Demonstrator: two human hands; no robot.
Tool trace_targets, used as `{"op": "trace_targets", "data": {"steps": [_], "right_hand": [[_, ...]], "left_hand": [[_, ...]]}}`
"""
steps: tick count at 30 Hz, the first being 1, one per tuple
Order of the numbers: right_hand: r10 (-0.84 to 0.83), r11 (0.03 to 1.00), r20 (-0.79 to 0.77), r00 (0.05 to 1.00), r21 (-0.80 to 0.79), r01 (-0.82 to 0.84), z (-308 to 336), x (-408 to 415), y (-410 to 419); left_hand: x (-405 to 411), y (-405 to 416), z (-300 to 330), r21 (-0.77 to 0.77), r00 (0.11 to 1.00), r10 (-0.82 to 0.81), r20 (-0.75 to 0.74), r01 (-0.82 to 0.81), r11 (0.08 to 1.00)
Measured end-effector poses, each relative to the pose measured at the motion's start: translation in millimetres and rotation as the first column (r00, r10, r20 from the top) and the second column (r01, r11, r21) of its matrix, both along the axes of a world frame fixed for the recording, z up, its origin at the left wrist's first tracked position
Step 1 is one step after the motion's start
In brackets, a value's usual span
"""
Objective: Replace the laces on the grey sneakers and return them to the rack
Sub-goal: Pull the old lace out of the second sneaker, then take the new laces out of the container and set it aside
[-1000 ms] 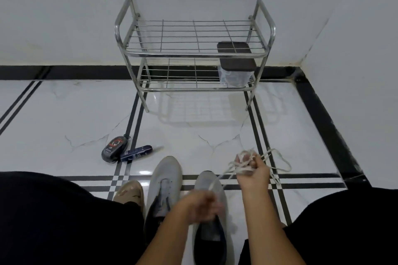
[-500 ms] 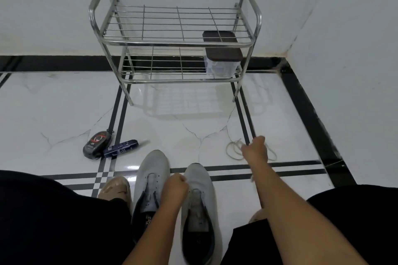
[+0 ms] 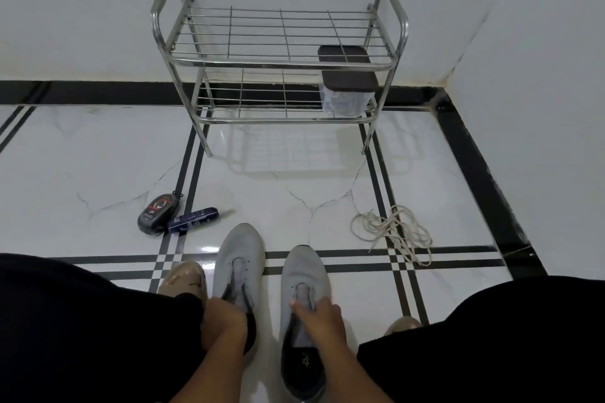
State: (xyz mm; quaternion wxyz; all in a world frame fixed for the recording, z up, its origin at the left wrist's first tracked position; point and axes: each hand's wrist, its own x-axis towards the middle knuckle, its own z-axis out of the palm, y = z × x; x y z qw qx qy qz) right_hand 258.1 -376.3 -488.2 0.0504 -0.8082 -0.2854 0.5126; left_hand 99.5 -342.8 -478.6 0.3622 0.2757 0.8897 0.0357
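Two grey sneakers side by side on the white marble floor, toes toward the rack, between the person's knees. left sneaker sits slightly further forward, dark lace ends showing at its throat; right sneaker shows bare eyelets, dark insole visible. left hand sits at the left sneaker's collar, fingers curled in around the opening edge, looks like a grip on it but fingertips are hidden. right hand lies over the right sneaker's tongue, fingers bent onto the throat, thumb on the inner side; contact clear, whether it pinches anything can't be told. Loose white laces in a tangled pile on the floor, right of the sneakers, well apart from both hands. Steel two-tier shoe rack against the wall ahead; clear container with dark lid on its lower tier, right side. Shoe polish sponge and a dark blue tube touching each other on the floor, left of the sneakers
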Motion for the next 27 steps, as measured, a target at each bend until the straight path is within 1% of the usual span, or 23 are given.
{"op": "trace_targets", "data": {"steps": [2, 4, 6, 7, 8, 10, 12, 13, 15, 17, 19, 21, 23, 27], "right_hand": [[0.097, 0.994, 0.053, 0.994, 0.035, -0.099, 2, -11, -10], [0.185, 0.983, -0.012, 0.983, 0.025, -0.185, 11, -3, -1], [0.267, 0.960, -0.099, 0.959, -0.060, -0.274, 19, 10, 13], [0.313, 0.937, -0.108, 0.944, -0.125, -0.325, 21, 16, 17], [0.378, 0.901, -0.089, 0.922, -0.194, -0.388, 21, 19, 17], [0.473, 0.846, 0.012, 0.881, -0.284, -0.451, 18, 17, 8], [0.455, 0.876, 0.159, 0.876, -0.255, -0.409, 12, 8, -2], [0.402, 0.910, 0.233, 0.886, -0.213, -0.357, 12, 5, -4], [0.253, 0.967, 0.353, 0.901, -0.073, -0.243, 16, 4, 3], [0.107, 0.982, 0.422, 0.900, 0.097, -0.162, 22, 6, 21], [0.029, 0.962, 0.440, 0.897, 0.232, -0.145, 31, 8, 43], [0.021, 0.937, 0.424, 0.905, 0.308, -0.166, 36, 8, 64], [0.063, 0.924, 0.394, 0.917, 0.324, -0.203, 34, 7, 82], [0.145, 0.924, 0.339, 0.930, 0.291, -0.249, 22, 4, 106]], "left_hand": [[-4, 0, 6, 0.033, 0.999, -0.039, -0.012, 0.039, 0.999], [-7, 1, 11, 0.029, 0.998, -0.057, -0.015, 0.057, 0.998], [-10, 2, 12, 0.022, 0.996, -0.085, -0.017, 0.085, 0.996], [-10, 3, 11, 0.018, 0.995, -0.095, -0.011, 0.095, 0.995], [-10, 3, 11, 0.022, 0.995, -0.100, -0.007, 0.100, 0.995], [-7, 5, 8, 0.042, 0.994, -0.113, 0.001, 0.113, 0.993], [-6, 6, 6, 0.078, 0.993, -0.117, 0.004, 0.116, 0.990], [-6, 6, 4, 0.095, 0.994, -0.108, 0.009, 0.107, 0.990], [-6, 8, 4, 0.130, 0.996, -0.091, 0.009, 0.089, 0.987], [-8, 14, 8, 0.175, 0.998, -0.064, -0.004, 0.063, 0.983], [-9, 26, 12, 0.212, 0.996, -0.081, -0.033, 0.086, 0.973], [-12, 39, 16, 0.233, 0.989, -0.135, -0.060, 0.145, 0.962], [-15, 52, 17, 0.248, 0.985, -0.159, -0.066, 0.170, 0.954], [-28, 76, 13, 0.259, 0.981, -0.178, -0.072, 0.191, 0.947]]}}
